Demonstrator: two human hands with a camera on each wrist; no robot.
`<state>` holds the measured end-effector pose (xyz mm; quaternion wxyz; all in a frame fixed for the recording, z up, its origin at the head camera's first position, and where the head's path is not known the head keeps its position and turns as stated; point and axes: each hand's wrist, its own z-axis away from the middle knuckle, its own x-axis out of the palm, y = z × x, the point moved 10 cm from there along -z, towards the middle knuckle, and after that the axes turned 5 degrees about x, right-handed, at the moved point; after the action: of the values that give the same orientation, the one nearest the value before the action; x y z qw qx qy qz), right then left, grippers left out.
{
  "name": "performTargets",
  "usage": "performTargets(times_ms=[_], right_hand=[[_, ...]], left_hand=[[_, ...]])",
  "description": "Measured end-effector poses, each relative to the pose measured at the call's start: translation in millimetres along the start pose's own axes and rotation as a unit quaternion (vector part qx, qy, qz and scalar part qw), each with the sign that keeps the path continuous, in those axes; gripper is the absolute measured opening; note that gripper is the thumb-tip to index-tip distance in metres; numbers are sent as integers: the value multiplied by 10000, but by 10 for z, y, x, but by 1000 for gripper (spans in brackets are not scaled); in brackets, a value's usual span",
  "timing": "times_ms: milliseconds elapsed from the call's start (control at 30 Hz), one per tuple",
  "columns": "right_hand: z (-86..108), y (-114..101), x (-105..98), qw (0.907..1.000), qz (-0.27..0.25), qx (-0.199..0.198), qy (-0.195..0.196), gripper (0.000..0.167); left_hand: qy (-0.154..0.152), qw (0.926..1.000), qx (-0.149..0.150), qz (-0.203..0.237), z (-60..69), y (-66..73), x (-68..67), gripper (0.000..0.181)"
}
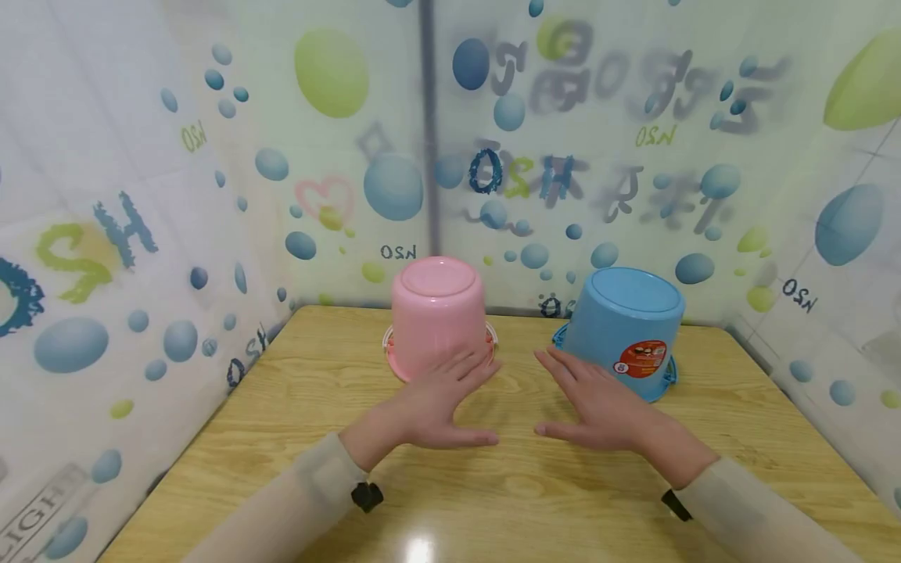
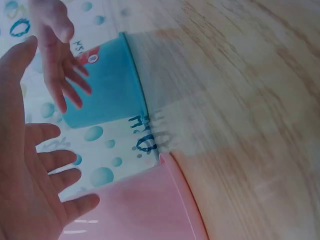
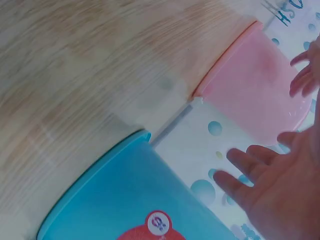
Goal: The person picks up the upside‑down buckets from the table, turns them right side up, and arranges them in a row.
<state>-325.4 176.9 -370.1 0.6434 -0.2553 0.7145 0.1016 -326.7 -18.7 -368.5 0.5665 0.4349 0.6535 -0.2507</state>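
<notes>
Two buckets stand upside down on the wooden table: a pink bucket [image 1: 436, 313] at left and a blue bucket [image 1: 626, 320] with a red label at right. My left hand [image 1: 443, 403] is held in front of the pink bucket, its fingers extended and thumb spread. Before the blue bucket is my right hand [image 1: 598, 403], also with straight, spread fingers. Neither hand holds anything. In the left wrist view the left hand [image 2: 30, 165] appears beside the pink bucket [image 2: 145, 205]; the right wrist view shows the right hand [image 3: 285, 185] near the blue bucket [image 3: 130, 195].
The wood-grain table [image 1: 493, 500] reaches to the back wall. A curtain [image 1: 338, 156] printed with blue and green bubbles surrounds it on the left, back and right. A white handle [image 1: 386, 338] hangs at the pink bucket's rim.
</notes>
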Motion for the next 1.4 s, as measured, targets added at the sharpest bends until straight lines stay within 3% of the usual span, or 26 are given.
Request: performTargets(times_ms=[133, 233, 500, 800, 933, 1067, 1233, 1400], right_hand=[[-87, -3, 23, 9986, -512, 90, -111, 104], [-164, -11, 63, 9955, -885, 177, -302, 105], [-428, -77, 222, 9855, -1443, 306, -841, 112], [-731, -21, 349, 9770, -1641, 703, -1168, 117], [-872, 15, 421, 9734, -1714, 864, -1252, 117], [-1005, 65, 533, 9697, -1742, 1033, -1369, 118], [-1140, 137, 676, 9634, -1857, 1235, -1487, 122], [-1264, 176, 730, 9628, -1898, 1287, -1431, 125]], left_hand=[[459, 9979, 285, 346, 124, -22, -152, 97], [698, 9963, 224, 450, 256, -111, -274, 93], [766, 9892, -652, 1065, 676, -583, -462, 86], [719, 9834, -1380, 935, 1010, -1185, -498, 82], [433, 9755, -1864, 1083, 1051, -1471, -413, 91], [185, 9677, -2182, 1249, 1011, -1712, -302, 102], [11, 9631, -2277, 1433, 892, -1892, -210, 114], [-130, 9583, -2380, 1576, 815, -2027, -137, 127]])
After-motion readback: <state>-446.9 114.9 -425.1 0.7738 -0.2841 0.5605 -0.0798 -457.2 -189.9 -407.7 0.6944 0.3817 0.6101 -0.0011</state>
